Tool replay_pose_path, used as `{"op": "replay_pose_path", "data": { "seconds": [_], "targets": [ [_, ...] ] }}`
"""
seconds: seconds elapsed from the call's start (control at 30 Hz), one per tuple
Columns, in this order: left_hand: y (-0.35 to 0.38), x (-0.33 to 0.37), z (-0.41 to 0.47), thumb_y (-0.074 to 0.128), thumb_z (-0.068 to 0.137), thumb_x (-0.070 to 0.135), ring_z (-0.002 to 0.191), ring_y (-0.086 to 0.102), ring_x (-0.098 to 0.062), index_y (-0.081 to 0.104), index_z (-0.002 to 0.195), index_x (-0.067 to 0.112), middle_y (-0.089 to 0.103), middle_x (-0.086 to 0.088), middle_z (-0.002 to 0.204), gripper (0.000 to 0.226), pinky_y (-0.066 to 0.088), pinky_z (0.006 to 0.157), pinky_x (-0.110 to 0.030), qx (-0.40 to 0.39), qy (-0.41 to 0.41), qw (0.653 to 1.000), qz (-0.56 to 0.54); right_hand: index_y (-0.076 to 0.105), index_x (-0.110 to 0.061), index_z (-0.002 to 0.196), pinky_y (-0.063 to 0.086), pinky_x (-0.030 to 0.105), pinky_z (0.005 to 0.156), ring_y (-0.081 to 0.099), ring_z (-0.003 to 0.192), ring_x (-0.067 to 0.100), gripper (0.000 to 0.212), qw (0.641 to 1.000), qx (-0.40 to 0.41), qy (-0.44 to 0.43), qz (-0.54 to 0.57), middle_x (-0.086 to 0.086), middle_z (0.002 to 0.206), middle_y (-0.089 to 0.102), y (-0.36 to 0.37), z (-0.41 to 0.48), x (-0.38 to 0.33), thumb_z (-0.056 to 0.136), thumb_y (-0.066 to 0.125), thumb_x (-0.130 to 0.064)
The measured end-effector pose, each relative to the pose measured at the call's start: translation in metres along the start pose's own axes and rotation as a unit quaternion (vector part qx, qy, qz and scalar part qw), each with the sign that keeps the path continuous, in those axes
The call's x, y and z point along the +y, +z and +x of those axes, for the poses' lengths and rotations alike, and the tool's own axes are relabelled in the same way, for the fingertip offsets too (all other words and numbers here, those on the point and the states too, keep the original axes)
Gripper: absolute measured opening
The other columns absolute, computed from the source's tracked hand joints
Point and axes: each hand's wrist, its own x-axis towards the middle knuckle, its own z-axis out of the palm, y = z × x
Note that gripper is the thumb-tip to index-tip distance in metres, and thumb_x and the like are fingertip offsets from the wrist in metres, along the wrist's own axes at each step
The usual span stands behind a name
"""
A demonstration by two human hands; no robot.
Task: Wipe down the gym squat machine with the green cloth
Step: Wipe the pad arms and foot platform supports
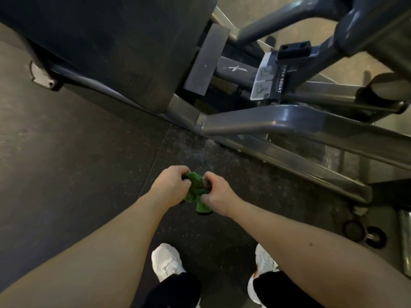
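**Green cloth (196, 190) bunched in two hands, squat machine (289, 121) not yet touched**

Green cloth sits wadded in the air above the dark rubber floor (77, 152). It is held out beyond the person's white shoes (166, 261) and apart from the machine. The left hand (171, 185) has its grip curled round one end of the wad. The right hand (216, 193) pinches the other end, fingers tucked in, and a short tail of cloth hangs down between the wrists. Neither hand touches metal.

The step in hand looks like readying the cloth. A tight wad cleans only with its knuckle, so it is probably best shaken out and folded into a flat pad that fills one palm. One hand can then wipe while the other is free to steady the body.

The nearest surface is the grey frame rail (289, 121) that runs across toward the right. The broad black platform (100, 41) at upper left is the larger job. Starting high and working down would likely keep grime off parts already cleaned. Long overlapping strokes along each tube should suit the frame. A lighter touch suits the label (266, 78), whose edges could lift.
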Motion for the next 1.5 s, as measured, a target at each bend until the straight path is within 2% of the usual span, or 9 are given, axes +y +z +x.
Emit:
{"op": "replay_pose_path", "data": {
  "seconds": [0.23, 0.37, 0.43, 0.53, 0.73, 0.9, 1.23, 1.4, 1.5],
  "targets": [
    [-0.075, 0.027, -0.055, 0.049, 0.100, 0.015, 0.079, 0.067, -0.015, 0.069, 0.097, 0.025, 0.069, 0.000, 0.087, 0.022, 0.055, 0.065, -0.031, -0.036, -0.026, 0.999, 0.022, 0.048, -0.028, 0.125, 0.057, 0.042, 0.097, 0.061, 0.113, 0.015, 0.064, 0.993, -0.035, 0.040, 0.104, -0.002, 0.119, 0.060, -0.001, -0.056, -0.085, 0.073, 0.079, -0.005],
    [-0.114, 0.057, -0.091, 0.050, 0.099, 0.018, 0.086, 0.067, -0.020, 0.071, 0.098, 0.023, 0.071, -0.002, 0.091, 0.022, 0.059, 0.084, -0.041, -0.051, -0.031, 0.996, 0.059, 0.035, -0.032, 0.152, 0.056, 0.027, 0.091, 0.057, 0.122, 0.019, 0.094, 0.986, -0.046, 0.055, 0.151, 0.002, 0.133, 0.052, -0.018, -0.096, -0.130, 0.075, 0.077, 0.002],
    [-0.129, 0.073, -0.112, 0.048, 0.098, 0.023, 0.098, 0.065, -0.026, 0.070, 0.102, 0.027, 0.068, -0.005, 0.104, 0.023, 0.055, 0.094, -0.044, -0.055, -0.039, 0.993, 0.097, 0.048, -0.024, 0.146, 0.053, 0.019, 0.086, 0.057, 0.121, 0.015, 0.079, 0.987, -0.046, 0.056, 0.147, -0.002, 0.130, 0.057, -0.029, -0.118, -0.151, 0.078, 0.078, 0.002],
    [-0.150, 0.105, -0.148, 0.043, 0.098, 0.030, 0.109, 0.055, -0.032, 0.068, 0.113, 0.033, 0.059, -0.007, 0.114, 0.029, 0.045, 0.100, -0.042, -0.057, -0.044, 0.981, 0.179, 0.062, -0.017, 0.128, 0.048, 0.025, 0.094, 0.059, 0.112, 0.011, 0.050, 0.994, -0.017, 0.070, 0.077, -0.005, 0.118, 0.063, -0.045, -0.158, -0.183, 0.082, 0.081, -0.014],
    [-0.186, 0.163, -0.226, 0.057, 0.083, 0.048, 0.096, 0.052, -0.025, 0.062, 0.083, 0.034, 0.060, -0.003, 0.102, 0.015, 0.043, 0.094, -0.040, -0.083, -0.024, 0.963, 0.254, 0.068, -0.015, 0.116, 0.052, 0.027, 0.093, 0.064, 0.103, 0.013, 0.039, 0.991, 0.035, 0.062, 0.114, 0.001, 0.111, 0.069, -0.087, -0.247, -0.224, 0.080, 0.083, -0.012],
    [-0.198, 0.217, -0.281, 0.079, 0.079, 0.032, 0.079, 0.072, -0.022, 0.069, 0.089, 0.021, 0.073, -0.006, 0.087, 0.017, 0.060, 0.067, -0.035, -0.103, 0.003, 0.984, 0.148, 0.070, -0.012, 0.103, 0.058, 0.035, 0.088, 0.069, 0.096, 0.018, 0.026, 0.985, 0.086, 0.048, 0.143, 0.006, 0.099, 0.073, -0.121, -0.315, -0.231, 0.079, 0.081, -0.010],
    [-0.183, 0.325, -0.347, 0.078, 0.087, 0.018, 0.084, 0.070, -0.014, 0.062, 0.097, 0.022, 0.069, -0.003, 0.094, 0.018, 0.058, 0.068, -0.027, 0.010, 0.118, 0.989, 0.089, 0.052, -0.021, 0.114, 0.058, 0.043, 0.091, 0.065, 0.103, 0.022, 0.029, 0.956, 0.234, 0.009, 0.175, 0.001, 0.109, 0.064, -0.193, -0.404, -0.250, 0.092, 0.071, -0.023],
    [-0.177, 0.386, -0.386, 0.074, 0.092, 0.021, 0.095, 0.071, -0.019, 0.063, 0.110, 0.018, 0.069, -0.009, 0.107, 0.022, 0.060, 0.077, -0.030, -0.019, 0.164, 0.986, 0.023, 0.044, -0.025, 0.114, 0.058, 0.041, 0.090, 0.061, 0.104, 0.020, 0.038, 0.932, 0.334, -0.035, 0.135, 0.001, 0.115, 0.054, -0.235, -0.455, -0.256, 0.089, 0.072, -0.018],
    [-0.169, 0.409, -0.410, 0.073, 0.091, 0.018, 0.102, 0.069, -0.022, 0.061, 0.118, 0.022, 0.066, -0.009, 0.114, 0.029, 0.060, 0.090, -0.039, -0.044, 0.206, 0.978, 0.013, 0.052, -0.024, 0.106, 0.058, 0.038, 0.089, 0.059, 0.099, 0.019, 0.024, 0.928, 0.355, -0.067, 0.094, 0.003, 0.115, 0.051, -0.254, -0.487, -0.252, 0.090, 0.069, -0.018]
  ]
}}
